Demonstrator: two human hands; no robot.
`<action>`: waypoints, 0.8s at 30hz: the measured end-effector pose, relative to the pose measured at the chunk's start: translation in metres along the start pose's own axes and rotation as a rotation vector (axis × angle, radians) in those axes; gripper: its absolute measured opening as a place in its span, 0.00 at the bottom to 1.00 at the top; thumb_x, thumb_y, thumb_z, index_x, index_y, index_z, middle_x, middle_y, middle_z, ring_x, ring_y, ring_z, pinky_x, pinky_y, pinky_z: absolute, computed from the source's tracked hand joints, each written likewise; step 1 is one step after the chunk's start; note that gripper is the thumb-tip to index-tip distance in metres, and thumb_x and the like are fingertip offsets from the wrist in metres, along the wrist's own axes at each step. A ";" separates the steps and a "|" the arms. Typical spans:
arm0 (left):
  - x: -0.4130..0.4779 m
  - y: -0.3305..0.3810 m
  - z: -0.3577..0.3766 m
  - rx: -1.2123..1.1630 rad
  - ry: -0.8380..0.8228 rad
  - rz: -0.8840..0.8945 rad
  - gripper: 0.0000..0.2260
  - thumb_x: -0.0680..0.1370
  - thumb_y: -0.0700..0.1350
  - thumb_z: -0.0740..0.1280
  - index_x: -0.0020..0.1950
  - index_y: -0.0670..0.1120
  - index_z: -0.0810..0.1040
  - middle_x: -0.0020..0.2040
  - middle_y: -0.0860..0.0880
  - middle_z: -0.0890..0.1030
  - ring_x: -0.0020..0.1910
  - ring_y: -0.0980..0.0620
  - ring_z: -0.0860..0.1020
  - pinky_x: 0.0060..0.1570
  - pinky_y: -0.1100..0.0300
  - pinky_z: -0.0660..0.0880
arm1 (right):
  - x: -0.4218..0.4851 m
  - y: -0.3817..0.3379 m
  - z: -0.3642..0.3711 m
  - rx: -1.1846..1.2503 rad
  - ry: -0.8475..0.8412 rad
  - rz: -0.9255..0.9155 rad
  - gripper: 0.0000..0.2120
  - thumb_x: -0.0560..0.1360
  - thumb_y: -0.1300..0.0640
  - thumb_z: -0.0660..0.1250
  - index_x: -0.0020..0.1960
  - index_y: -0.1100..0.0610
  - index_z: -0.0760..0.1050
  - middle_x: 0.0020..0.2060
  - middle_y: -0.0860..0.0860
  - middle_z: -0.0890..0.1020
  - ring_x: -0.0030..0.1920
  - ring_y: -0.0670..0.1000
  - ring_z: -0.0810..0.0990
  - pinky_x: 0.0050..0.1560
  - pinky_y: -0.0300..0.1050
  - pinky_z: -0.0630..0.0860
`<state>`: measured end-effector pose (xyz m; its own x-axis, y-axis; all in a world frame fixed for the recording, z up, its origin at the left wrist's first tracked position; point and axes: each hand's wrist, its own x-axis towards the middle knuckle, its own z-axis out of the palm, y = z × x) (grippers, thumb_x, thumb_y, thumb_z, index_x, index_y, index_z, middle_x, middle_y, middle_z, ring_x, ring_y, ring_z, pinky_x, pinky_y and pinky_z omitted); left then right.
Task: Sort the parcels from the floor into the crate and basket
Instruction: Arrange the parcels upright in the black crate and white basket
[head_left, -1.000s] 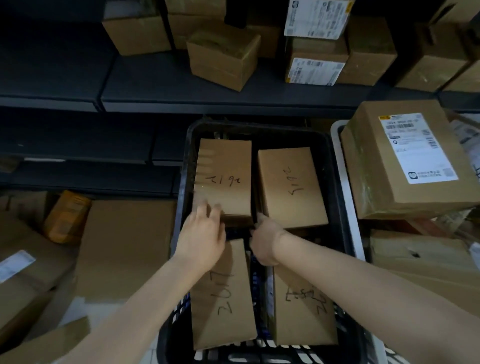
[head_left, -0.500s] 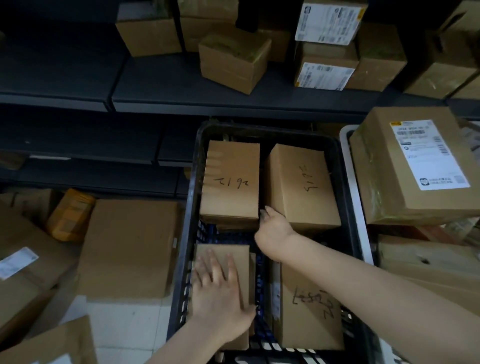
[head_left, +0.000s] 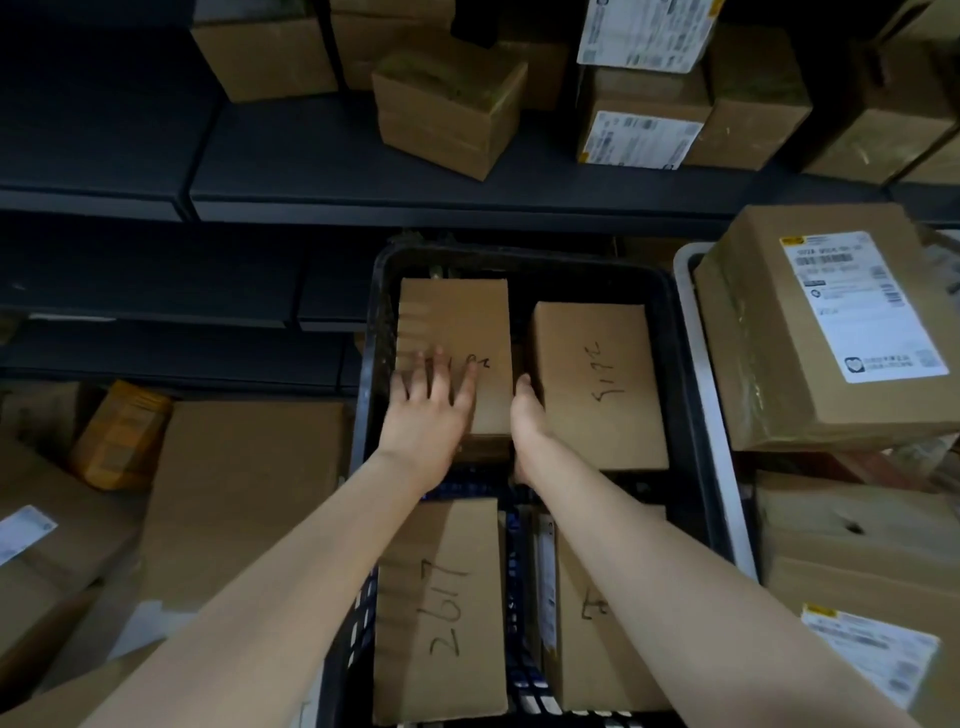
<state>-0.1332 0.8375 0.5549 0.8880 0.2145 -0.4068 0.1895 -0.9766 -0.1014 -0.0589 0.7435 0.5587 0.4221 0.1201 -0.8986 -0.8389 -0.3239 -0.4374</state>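
Both hands at the far-left parcel (head_left: 462, 322) in the black crate (head_left: 375, 332).
Left hand (head_left: 428, 410) lies flat, fingers spread, on its top; right hand (head_left: 527, 421) sits at its 3 o'clock edge, fingers hidden, grip unclear. Dark shelf (head_left: 311, 171) at 12 o'clock holds boxes (head_left: 449, 111).

Your one view came from the wide-angle camera on your head. It faced forward and steeply down, almost straight into the black crate (head_left: 519, 257), which sat close and filled the middle of the frame. Your left hand (head_left: 428, 410) and right hand (head_left: 527, 415) met near its centre, with your forearms entering from the bottom edge. The dark shelf (head_left: 311, 156) crossed the top, the white basket (head_left: 693, 332) edged the right, and parcels on the floor (head_left: 244, 493) lay to the left.
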 end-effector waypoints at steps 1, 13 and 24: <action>-0.001 -0.001 0.000 -0.003 0.008 0.002 0.44 0.77 0.50 0.67 0.77 0.46 0.36 0.77 0.34 0.44 0.76 0.33 0.46 0.72 0.37 0.52 | 0.003 0.000 0.003 0.022 0.014 0.008 0.34 0.80 0.37 0.47 0.78 0.56 0.50 0.77 0.56 0.56 0.76 0.55 0.56 0.74 0.51 0.52; -0.017 -0.012 -0.006 -0.053 0.008 0.026 0.36 0.80 0.55 0.58 0.78 0.46 0.38 0.77 0.35 0.45 0.76 0.35 0.47 0.74 0.42 0.51 | 0.024 0.021 0.012 -0.058 -0.025 -0.042 0.37 0.73 0.28 0.48 0.76 0.47 0.58 0.73 0.53 0.67 0.72 0.57 0.64 0.73 0.58 0.57; -0.025 -0.005 -0.004 -0.159 -0.105 0.015 0.31 0.82 0.46 0.55 0.77 0.48 0.36 0.76 0.36 0.37 0.75 0.34 0.38 0.74 0.41 0.45 | 0.019 -0.002 0.007 -0.118 -0.110 -0.150 0.33 0.79 0.37 0.54 0.78 0.49 0.51 0.77 0.52 0.58 0.76 0.55 0.57 0.74 0.55 0.54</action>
<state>-0.1550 0.8371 0.5691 0.8439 0.1919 -0.5010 0.2479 -0.9676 0.0470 -0.0513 0.7529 0.5422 0.4937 0.2746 -0.8252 -0.7210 -0.4014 -0.5649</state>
